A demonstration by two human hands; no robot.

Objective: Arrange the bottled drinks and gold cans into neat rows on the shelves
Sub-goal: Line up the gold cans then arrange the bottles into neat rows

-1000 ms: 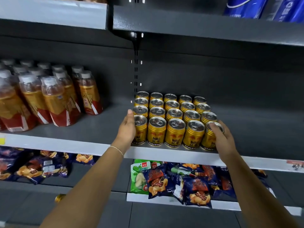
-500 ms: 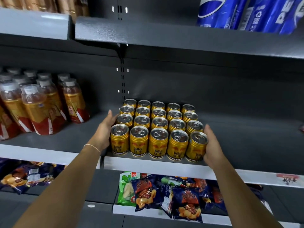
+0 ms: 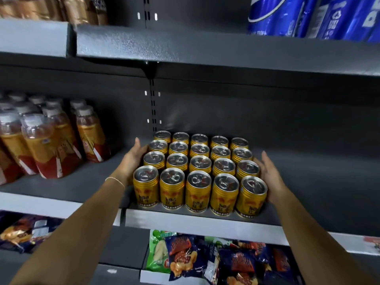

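Several gold cans [image 3: 198, 173] stand in a tight block of straight rows near the front edge of the middle shelf [image 3: 201, 221]. My left hand [image 3: 131, 159] lies flat against the block's left side, fingers straight and pointing to the back. My right hand [image 3: 269, 175] lies flat against the block's right side, palm inward. Several bottled drinks [image 3: 49, 140] with amber liquid, red labels and grey caps stand grouped at the left of the same shelf.
Blue soda packs [image 3: 308, 15] sit on the top shelf at right, brown bottles [image 3: 51, 9] at top left. Snack bags [image 3: 216, 260] fill the shelf below. Bare shelf floor [image 3: 318, 182] stretches right of the cans.
My right hand let go of the front right can and now lies flat along the block's side. My left hand slid further back along the left side. The view moved closer.
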